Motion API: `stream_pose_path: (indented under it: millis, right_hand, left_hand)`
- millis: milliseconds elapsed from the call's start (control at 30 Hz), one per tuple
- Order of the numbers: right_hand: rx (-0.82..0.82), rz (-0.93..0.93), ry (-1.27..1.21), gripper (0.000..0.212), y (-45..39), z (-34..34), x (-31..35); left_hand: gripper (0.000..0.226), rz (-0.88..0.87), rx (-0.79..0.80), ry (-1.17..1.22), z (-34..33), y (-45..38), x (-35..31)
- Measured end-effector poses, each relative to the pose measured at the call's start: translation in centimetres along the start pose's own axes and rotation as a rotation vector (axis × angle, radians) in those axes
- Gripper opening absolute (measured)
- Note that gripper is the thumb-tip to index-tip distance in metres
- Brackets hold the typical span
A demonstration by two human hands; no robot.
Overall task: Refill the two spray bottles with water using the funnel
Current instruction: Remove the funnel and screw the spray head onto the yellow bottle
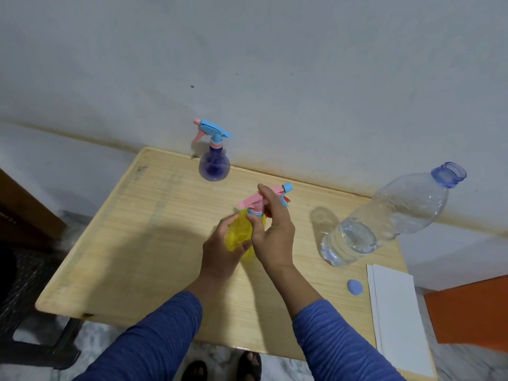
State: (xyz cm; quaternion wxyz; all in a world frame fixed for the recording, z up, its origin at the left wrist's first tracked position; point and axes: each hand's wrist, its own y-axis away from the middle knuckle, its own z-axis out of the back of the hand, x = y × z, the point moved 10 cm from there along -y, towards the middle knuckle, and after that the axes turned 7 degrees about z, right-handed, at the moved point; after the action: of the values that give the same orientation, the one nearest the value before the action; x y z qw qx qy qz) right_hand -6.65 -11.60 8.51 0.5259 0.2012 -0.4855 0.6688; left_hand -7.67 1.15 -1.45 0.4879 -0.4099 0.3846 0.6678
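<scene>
Two spray bottles stand on your wooden table [115,243]. You have the yellow spray bottle [240,233] near the middle of the top, held between both hands. Your left hand [220,250] wraps around its yellow body from the left side, fingers curled onto the plastic. Your right hand [270,232] closes on the neck and collar just under the pink and blue trigger head [258,200], thumb on the near side and index finger reaching up over the top of the head. That head sits on the bottle, its nozzle pointing right and far.

Your purple spray bottle [214,166] stands upright at the far edge of the table, close to the white wall [275,64], well apart from your hands. Its blue and pink trigger head is on, the nozzle pointing left.

To your right stands a large clear water bottle [384,221], uncapped, with water filling only its lower part. Its blue cap [355,286] lies on the table just near of it. Right of the cap, a white sheet of paper [398,320] runs along the right edge of the table.

Both your forearms wear blue sleeves [154,339]. Beyond the table's right edge you can see an orange surface [472,312], and a dark stool-like frame [30,312] sits on the floor at the left.
</scene>
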Motion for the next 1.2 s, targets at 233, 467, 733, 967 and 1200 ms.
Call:
stream_pose_path:
  millis: [233,467,733,967,1200]
  right_hand:
    - [-0.219,-0.043,0.048,0.094,1.4,2.5,0.0]
    - [-0.147,-0.094,0.093,0.100,0.4,0.6,-0.3]
    - [0.024,-0.060,0.048,0.099,-1.3,-0.9,-0.2]
    - [0.103,-0.102,-0.165,0.087,-4.2,0.5,-0.3]
    - [0.386,-0.518,-0.645,0.041,-3.5,-2.8,-2.1]
  left_hand:
    - [0.070,-0.001,-0.015,0.012,0.0,0.1,0.3]
    - [0.060,-0.012,-0.046,-0.006,0.1,-0.1,0.1]
    - [0.061,0.006,0.033,0.126,-0.1,0.5,0.4]
    - [0.068,0.002,-0.196,-0.180,5.2,1.5,4.6]
    - [0.053,0.425,-0.390,-0.625,9.9,4.3,10.4]
